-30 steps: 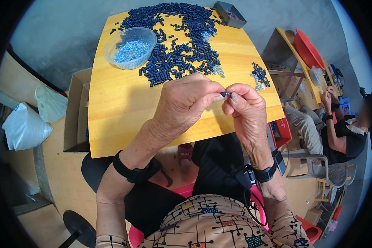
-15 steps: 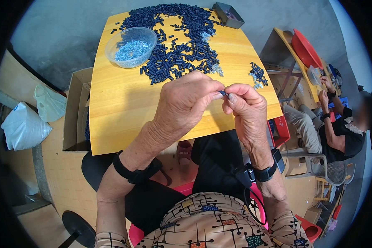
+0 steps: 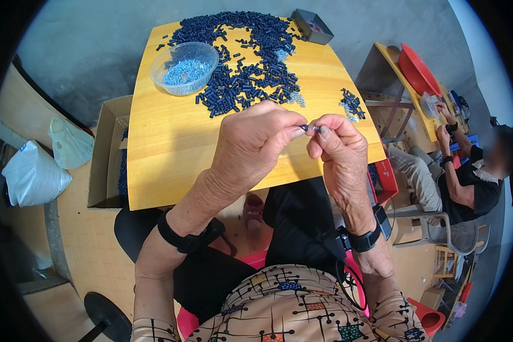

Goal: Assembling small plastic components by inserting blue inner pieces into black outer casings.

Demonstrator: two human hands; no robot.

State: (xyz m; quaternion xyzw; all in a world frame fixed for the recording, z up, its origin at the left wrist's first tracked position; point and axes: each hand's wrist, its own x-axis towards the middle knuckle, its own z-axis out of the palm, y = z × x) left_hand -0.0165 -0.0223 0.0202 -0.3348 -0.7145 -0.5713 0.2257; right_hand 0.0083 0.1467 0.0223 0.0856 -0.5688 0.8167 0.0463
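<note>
My left hand [image 3: 257,137] pinches a small dark blue tube-like piece [image 3: 304,128] between thumb and fingertips, above the near part of the table. Facing it, my right hand [image 3: 343,147] grips a tiny silver metal piece, perhaps a screw [image 3: 316,129], with thumb and forefinger. The two pieces are end to end; whether they touch is too small to tell. Beyond my hands lies a large spread of dark blue tubes [image 3: 222,101], with small silver pieces [image 3: 296,99] at its right edge. A smaller group of dark tubes [image 3: 352,102] with silver bits lies farther right.
A clear plastic bowl [image 3: 159,60] of silver pieces stands on the yellow table [image 3: 159,154]. A dark grey box [image 3: 319,35] sits at the far right corner. Left of the table is a cardboard box [image 3: 104,154]. At right, another person [image 3: 461,171] works near a red basin [image 3: 417,68].
My hands have drawn slightly apart, and more of the silver piece shows between the fingertips. The table's position in view has shifted a little. At right, the other person's hands have moved slightly.
</note>
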